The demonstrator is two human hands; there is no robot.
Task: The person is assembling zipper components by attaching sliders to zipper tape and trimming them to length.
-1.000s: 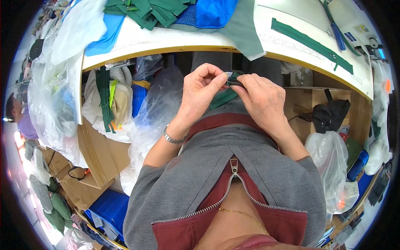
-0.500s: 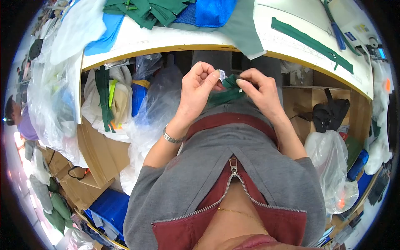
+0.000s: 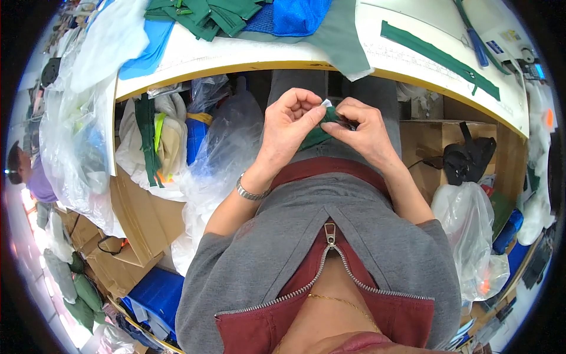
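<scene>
In front of my lap, my left hand (image 3: 293, 122) pinches a small white tag (image 3: 326, 102) between thumb and forefinger. Close beside it, my right hand (image 3: 365, 131) has its thumb and curled fingers closed on a dark green fabric piece (image 3: 315, 138). Part of this fabric hangs below the fingers over my lap; the rest is hidden by both hands. The tag touches or nearly touches the fabric's upper edge; whether it is attached I cannot tell. Something small and dark shows by the right fingertips, too small to name.
A white table (image 3: 407, 71) with a curved yellow edge lies ahead. On it are a long green zipper strip (image 3: 439, 59), a heap of green pieces (image 3: 206, 17) and a blue mesh bag (image 3: 300, 17). Plastic bags (image 3: 221, 130) and cardboard boxes (image 3: 144, 215) stand below. Another person (image 3: 35, 171) is far left.
My hands have drawn closer together. The right fingers have folded over the green fabric, and less of the fabric and tag shows than before.
</scene>
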